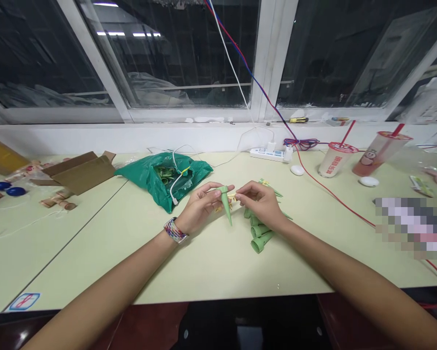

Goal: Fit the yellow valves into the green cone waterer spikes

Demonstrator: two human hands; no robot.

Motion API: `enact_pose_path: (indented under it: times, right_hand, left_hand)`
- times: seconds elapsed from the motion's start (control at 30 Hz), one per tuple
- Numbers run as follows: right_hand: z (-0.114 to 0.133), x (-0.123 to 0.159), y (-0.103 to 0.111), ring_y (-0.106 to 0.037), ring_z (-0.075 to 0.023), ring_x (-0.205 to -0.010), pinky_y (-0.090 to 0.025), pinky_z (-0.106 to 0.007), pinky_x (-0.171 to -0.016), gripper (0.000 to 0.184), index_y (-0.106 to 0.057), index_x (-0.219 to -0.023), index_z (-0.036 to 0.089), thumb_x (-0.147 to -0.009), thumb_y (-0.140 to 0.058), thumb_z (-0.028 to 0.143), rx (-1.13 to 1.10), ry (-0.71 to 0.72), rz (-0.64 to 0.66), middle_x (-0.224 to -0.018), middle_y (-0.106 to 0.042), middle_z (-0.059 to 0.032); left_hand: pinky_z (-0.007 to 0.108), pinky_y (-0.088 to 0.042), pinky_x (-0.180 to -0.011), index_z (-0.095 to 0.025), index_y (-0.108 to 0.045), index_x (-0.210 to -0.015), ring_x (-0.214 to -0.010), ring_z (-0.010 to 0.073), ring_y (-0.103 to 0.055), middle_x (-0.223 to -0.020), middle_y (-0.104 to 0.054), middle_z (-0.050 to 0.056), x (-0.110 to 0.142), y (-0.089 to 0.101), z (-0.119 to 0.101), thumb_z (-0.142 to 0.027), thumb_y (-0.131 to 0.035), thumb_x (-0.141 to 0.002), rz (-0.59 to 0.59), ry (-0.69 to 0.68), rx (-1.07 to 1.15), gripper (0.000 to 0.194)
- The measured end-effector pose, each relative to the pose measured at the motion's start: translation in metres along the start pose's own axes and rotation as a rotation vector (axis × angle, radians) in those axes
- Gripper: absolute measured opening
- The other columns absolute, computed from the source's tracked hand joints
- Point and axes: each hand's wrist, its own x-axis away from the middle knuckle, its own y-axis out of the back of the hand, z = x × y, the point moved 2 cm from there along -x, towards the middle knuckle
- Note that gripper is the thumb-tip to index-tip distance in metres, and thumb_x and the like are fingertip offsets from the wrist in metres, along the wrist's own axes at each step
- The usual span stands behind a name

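Left hand (200,206) pinching green cone (225,206) above table (189,272), tip down, long axis slightly tilted. Right hand (260,204) pinching small yellow piece (231,196) beside cone. Cone pile (259,232) under right hand; farther, green bag (163,180), power strip (267,154), cup (337,159).

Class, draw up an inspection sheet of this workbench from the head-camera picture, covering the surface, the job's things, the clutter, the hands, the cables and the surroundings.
surface: pale green desks meeting at a seam
job's things: green plastic cone; pile of green cones on the desk; green plastic bag with green pieces inside
clutter: cardboard box; blue caps; two plastic drink cups with red straws
hands: left hand grips the cone; right hand has its fingertips at a small yellow piece
cables: red cable; white cable; power strip
surroundings: dark windows; screwdriver on the sill
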Motion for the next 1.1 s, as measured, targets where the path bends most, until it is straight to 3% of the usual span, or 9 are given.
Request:
enact_pose_path:
  times: [0.27,0.53,0.77,1.1]
  right_hand:
    - [0.004,0.000,0.002,-0.065,-0.0141,-0.064,-0.056,-0.029,-0.063,0.021,-0.074,-0.084,0.020,-0.086,-0.080,0.040,-0.024,0.026,-0.004,-0.075,-0.073,-0.0013]
    - [0.007,-0.001,0.009,-0.075,-0.0174,-0.076,-0.060,-0.030,-0.068,0.010,-0.082,-0.097,0.023,-0.093,-0.075,0.029,0.121,0.216,0.017,-0.090,-0.081,-0.0038]
    - [0.011,0.000,0.011,-0.073,-0.0161,-0.075,-0.059,-0.029,-0.065,0.012,-0.082,-0.100,0.024,-0.096,-0.070,0.026,0.265,0.364,0.077,-0.094,-0.082,-0.0035]
    - [0.000,-0.002,0.010,-0.072,-0.0162,-0.071,-0.058,-0.029,-0.066,0.011,-0.081,-0.093,0.020,-0.093,-0.074,0.029,0.116,0.134,0.103,-0.083,-0.079,-0.0032]
  left_hand:
    - [0.040,-0.062,-0.086,-0.014,-0.072,-0.090,-0.111,0.0329,-0.076,-0.120,-0.078,0.018,0.001,-0.002,-0.004,-0.030,-0.085,-0.085,0.019,-0.031,-0.050,0.021]
    - [0.041,-0.066,-0.088,-0.013,-0.072,-0.091,-0.100,0.0281,-0.079,-0.106,-0.081,0.013,0.003,-0.005,-0.005,-0.030,-0.087,-0.083,0.032,-0.019,-0.068,0.024]
    - [0.037,-0.067,-0.084,-0.013,-0.073,-0.091,-0.092,0.0239,-0.079,-0.097,-0.081,0.010,0.001,-0.001,0.000,-0.028,-0.088,-0.081,0.022,-0.005,-0.049,0.023]
    - [0.037,-0.068,-0.085,-0.012,-0.071,-0.086,-0.096,0.0246,-0.079,-0.106,-0.081,0.012,0.001,0.002,0.004,-0.025,-0.090,-0.080,0.031,0.025,-0.033,0.024]
